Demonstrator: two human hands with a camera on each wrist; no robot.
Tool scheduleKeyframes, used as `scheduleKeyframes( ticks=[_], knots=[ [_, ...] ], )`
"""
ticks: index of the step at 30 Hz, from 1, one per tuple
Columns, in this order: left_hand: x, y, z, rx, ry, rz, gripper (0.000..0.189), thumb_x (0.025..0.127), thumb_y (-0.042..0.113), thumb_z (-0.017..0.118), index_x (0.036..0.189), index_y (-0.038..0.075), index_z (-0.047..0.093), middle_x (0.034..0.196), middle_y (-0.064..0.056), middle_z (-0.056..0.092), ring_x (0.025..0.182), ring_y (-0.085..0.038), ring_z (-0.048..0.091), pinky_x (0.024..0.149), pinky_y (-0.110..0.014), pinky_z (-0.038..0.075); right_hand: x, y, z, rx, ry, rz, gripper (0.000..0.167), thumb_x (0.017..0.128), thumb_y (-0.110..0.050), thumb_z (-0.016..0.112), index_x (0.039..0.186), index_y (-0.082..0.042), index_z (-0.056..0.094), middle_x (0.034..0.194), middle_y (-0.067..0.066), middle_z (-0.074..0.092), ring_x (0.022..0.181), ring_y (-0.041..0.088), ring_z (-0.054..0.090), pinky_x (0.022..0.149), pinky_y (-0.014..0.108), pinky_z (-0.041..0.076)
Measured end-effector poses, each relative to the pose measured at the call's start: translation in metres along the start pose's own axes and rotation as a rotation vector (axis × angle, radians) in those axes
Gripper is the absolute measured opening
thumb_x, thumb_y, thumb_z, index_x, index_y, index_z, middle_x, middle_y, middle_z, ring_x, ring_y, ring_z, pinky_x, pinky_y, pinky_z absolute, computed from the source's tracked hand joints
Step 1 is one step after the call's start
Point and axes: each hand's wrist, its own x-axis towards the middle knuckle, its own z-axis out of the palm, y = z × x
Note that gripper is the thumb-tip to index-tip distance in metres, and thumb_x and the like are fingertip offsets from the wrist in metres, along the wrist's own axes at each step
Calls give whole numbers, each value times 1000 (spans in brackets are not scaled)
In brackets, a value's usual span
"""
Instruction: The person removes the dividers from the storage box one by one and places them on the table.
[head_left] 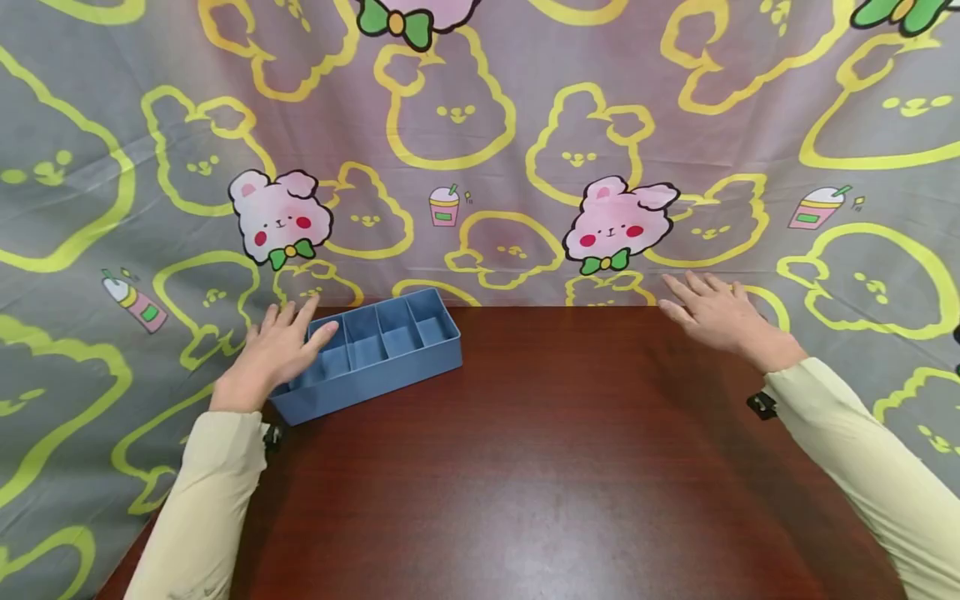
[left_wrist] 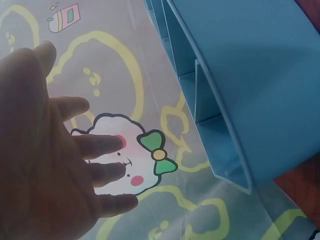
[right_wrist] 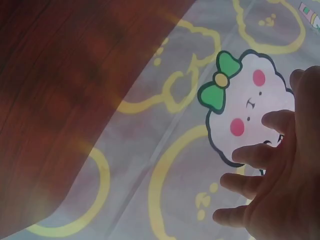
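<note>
Box (head_left: 375, 381), blue, divided, stood on table (head_left: 525, 450). Left hand (head_left: 274, 354) hung spread wide near it; right hand (head_left: 716, 318) likewise, well apart.

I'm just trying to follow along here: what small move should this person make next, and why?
Perhaps bring the left hand to the blue divided box and grip its rim. That hand is nearest, holding nothing, and the left wrist view shows a gap between them. The right hand, also empty, is farther away.
</note>
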Motion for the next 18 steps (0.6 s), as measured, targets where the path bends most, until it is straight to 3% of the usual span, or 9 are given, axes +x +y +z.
scheduleKeyframes(
  ticks=[4, 11, 18],
  knots=[
    [-1, -3, 2, -17, 18, 5, 89, 94, 73, 17, 159, 15, 1, 159, -33, 7, 145, -55, -4, 110, -74, 0, 1, -4, 2, 8, 15, -11, 74, 101, -58, 30, 157, -9, 23, 158, 30, 21, 145, 50, 15, 108, 73, 11],
    [-4, -4, 3, -56, 57, 19, 85, 97, 67, 20, 159, 11, 5, 158, -35, 11, 144, -57, 0, 110, -73, 4, 6, -16, 2, 31, 43, -48, 78, 100, -62, 26, 156, -8, 26, 158, 29, 24, 145, 49, 18, 110, 71, 13],
    [-6, -5, 10, -107, 94, 6, 85, 99, 64, 24, 158, 6, 8, 158, -34, 14, 144, -58, 3, 111, -73, 8, 11, -33, 6, 66, 74, -93, 70, 102, -53, 33, 154, -6, 29, 157, 29, 26, 143, 51, 22, 111, 70, 15]
  ],
)
